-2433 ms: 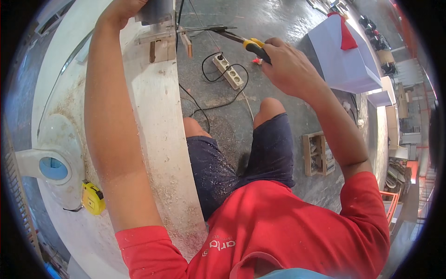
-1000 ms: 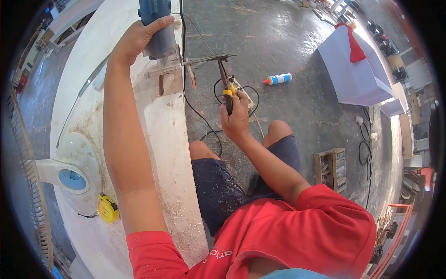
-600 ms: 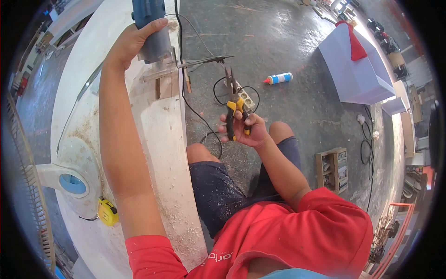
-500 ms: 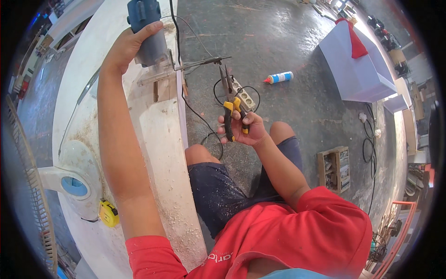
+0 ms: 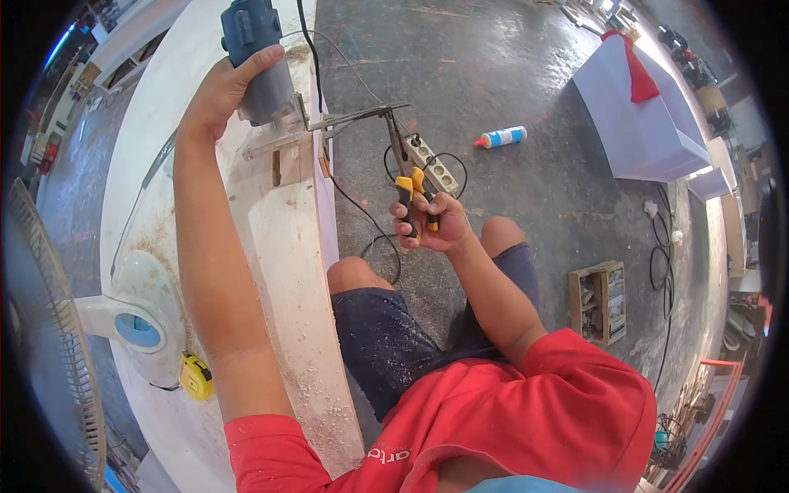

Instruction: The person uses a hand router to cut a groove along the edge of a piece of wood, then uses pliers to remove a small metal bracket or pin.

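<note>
My left hand (image 5: 215, 97) is wrapped round the body of a blue-grey trim router (image 5: 261, 70), which stands at the far end of the pale board. A metal guide bar (image 5: 353, 117) sticks out from the tool past the board's right edge. My right hand (image 5: 436, 220) grips long-nose pliers (image 5: 403, 168) with black and yellow handles. The handles are spread, and the pliers' jaws point up to the outer end of the guide bar; I cannot tell whether they clamp it. Beside the router is a dark rectangular slot (image 5: 278, 168) in the board.
The board (image 5: 288, 329) carries sawdust, a yellow tape measure (image 5: 196, 378) and a white fan base (image 5: 144, 316). On the floor lie a power strip (image 5: 431, 164), a blue-white bottle (image 5: 501, 137) and a wooden crate (image 5: 598, 302). A white box (image 5: 633, 123) stands farther right. Black cables trail around.
The pliers have risen slightly, and their jaws now meet the outer end of the guide bar, where before they were just below it. My left hand stays on the router.
</note>
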